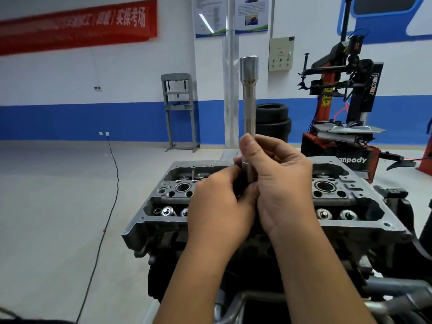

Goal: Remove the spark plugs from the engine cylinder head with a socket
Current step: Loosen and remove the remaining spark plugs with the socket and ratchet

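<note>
right hand [278,183] grips the long spark plug socket [249,90] upright above the cylinder head [350,190], left hand [217,202] pinching its lower end, looks like plugs remain.

Two hands: left hand [219,202], right hand [282,183]. One long socket [249,94]. One cylinder head [364,220]. Two open plug wells showing. Two stacked tyres [273,122] far. One tyre changer [346,101] right. One press frame [179,111] far left.
</note>
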Available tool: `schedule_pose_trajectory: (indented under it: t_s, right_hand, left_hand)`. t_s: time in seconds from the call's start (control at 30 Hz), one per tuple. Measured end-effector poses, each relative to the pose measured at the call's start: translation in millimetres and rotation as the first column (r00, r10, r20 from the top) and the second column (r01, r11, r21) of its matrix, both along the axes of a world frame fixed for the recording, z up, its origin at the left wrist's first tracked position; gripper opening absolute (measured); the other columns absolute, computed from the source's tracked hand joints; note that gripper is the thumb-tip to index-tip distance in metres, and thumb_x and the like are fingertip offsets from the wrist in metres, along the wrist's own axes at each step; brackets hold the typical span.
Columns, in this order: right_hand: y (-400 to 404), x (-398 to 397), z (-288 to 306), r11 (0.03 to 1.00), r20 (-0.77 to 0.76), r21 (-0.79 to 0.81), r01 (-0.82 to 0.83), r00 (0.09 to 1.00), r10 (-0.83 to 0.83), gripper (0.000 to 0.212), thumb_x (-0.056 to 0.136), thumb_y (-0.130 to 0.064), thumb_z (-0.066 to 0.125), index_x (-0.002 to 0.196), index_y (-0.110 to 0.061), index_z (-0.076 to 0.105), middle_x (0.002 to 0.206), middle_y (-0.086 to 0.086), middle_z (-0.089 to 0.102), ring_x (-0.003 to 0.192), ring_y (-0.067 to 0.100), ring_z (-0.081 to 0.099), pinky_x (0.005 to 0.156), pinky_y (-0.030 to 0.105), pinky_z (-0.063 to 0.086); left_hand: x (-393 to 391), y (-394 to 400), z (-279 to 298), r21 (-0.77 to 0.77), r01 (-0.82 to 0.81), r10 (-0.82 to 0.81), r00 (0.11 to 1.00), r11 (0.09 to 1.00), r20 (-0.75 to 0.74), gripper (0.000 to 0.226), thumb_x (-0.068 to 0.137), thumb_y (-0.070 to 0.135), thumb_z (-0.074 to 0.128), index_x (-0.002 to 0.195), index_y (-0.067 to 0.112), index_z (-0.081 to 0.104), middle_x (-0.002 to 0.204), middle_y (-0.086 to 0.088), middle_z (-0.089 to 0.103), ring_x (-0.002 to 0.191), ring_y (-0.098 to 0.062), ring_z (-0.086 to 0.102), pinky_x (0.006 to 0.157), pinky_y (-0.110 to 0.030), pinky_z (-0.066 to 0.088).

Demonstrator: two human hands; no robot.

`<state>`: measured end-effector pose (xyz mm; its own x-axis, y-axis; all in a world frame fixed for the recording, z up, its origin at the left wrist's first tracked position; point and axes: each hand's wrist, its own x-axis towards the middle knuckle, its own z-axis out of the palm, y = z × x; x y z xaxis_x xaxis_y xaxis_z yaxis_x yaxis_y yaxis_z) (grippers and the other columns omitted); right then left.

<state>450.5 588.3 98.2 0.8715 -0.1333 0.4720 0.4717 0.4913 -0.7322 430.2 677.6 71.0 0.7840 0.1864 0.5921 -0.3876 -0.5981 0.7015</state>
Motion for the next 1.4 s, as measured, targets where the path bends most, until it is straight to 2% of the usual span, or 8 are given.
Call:
schedule_pose_trajectory:
  t_s: [0.27,0.4,0.5,0.7,0.93,1.1,1.3,1.4]
  right_hand:
    - [6,4,-5,0.999,0.06,-0.022,0.048,0.997,-0.046,0.011,0.1,-0.024,0.066,0.107,-0.017,0.067,0.079,0.005,0.076,0.078,0.015,0.075,0.071,0.027,0.059]
    - [1,2,-5,1.0,0.055,-0.012,-0.021,0.998,0.022,0.025,0.082,-0.031,0.082,0.097,-0.019,0.067,0.082,0.003,0.073,0.074,0.017,0.07,0.071,0.03,0.059]
    - [-2,1,-9,0.997,0.07,-0.035,0.062,0.996,-0.059,0.027,0.076,-0.023,0.088,0.092,-0.018,0.068,0.081,0.005,0.072,0.076,0.023,0.071,0.072,0.036,0.063]
    - [-1,3,-8,0.998,0.032,-0.064,-0.019,0.999,0.021,0.009,0.095,-0.026,0.07,0.093,-0.017,0.071,0.091,0.009,0.078,0.085,0.023,0.074,0.084,0.038,0.062]
    - [1,5,-6,0.999,0.042,-0.005,0.042,0.998,-0.042,0.025,0.079,-0.012,0.088,0.093,-0.016,0.068,0.074,-0.006,0.07,0.069,0.009,0.068,0.064,0.019,0.055]
    - [1,7,-10,0.994,0.085,-0.091,0.06,0.995,-0.052,0.008,0.097,-0.018,0.071,0.104,-0.017,0.065,0.089,0.007,0.076,0.078,0.015,0.07,0.076,0.029,0.059]
    - [0,6,-10,0.998,0.085,-0.036,0.054,0.995,-0.051,0.018,0.088,-0.016,0.082,0.093,-0.02,0.065,0.081,0.004,0.07,0.074,0.019,0.068,0.071,0.029,0.059]
    - [2,8,-11,0.995,0.111,-0.07,0.068,0.992,-0.06,0.016,0.095,-0.017,0.074,0.101,-0.02,0.059,0.081,0.004,0.073,0.077,0.02,0.071,0.076,0.036,0.061]
  left_hand:
    - [0,4,-1,-0.086,0.111,-0.11,0.994,0.99,0.019,0.029,0.086,0.038,0.06,0.107,0.027,0.078,0.094,0.012,0.079,0.09,-0.013,0.074,0.082,-0.043,0.06]
    - [0,-1,-3,-0.112,0.038,-0.032,0.998,0.993,0.051,0.028,0.077,0.048,0.065,0.097,0.032,0.076,0.084,0.02,0.075,0.076,-0.002,0.069,0.072,-0.033,0.058]
    - [1,0,-2,-0.064,0.053,-0.053,0.999,0.997,0.004,0.035,0.08,0.051,0.061,0.108,0.036,0.075,0.092,0.019,0.077,0.087,-0.007,0.072,0.078,-0.04,0.061]
    - [2,2,1,-0.064,0.121,-0.124,0.991,0.991,-0.048,0.034,0.085,0.04,0.057,0.112,0.029,0.075,0.102,0.01,0.079,0.101,-0.019,0.074,0.089,-0.048,0.059]
    - [2,-3,-1,-0.046,-0.031,0.03,1.0,0.998,-0.009,0.034,0.08,0.05,0.058,0.106,0.035,0.075,0.09,0.017,0.077,0.087,-0.007,0.072,0.078,-0.041,0.061]
    - [3,2,1,-0.105,0.14,-0.147,0.987,0.985,-0.062,0.033,0.086,0.037,0.057,0.112,0.031,0.077,0.099,0.009,0.08,0.097,-0.019,0.076,0.084,-0.051,0.061]
    - [3,-4,-2,-0.076,-0.02,0.021,1.0,0.997,0.01,0.033,0.08,0.05,0.061,0.103,0.033,0.076,0.09,0.014,0.078,0.088,-0.012,0.074,0.077,-0.041,0.061]
    - [3,-1,0,-0.028,0.035,-0.035,0.999,0.999,-0.024,0.035,0.083,0.048,0.055,0.105,0.03,0.076,0.092,0.007,0.079,0.091,-0.022,0.074,0.077,-0.045,0.06]
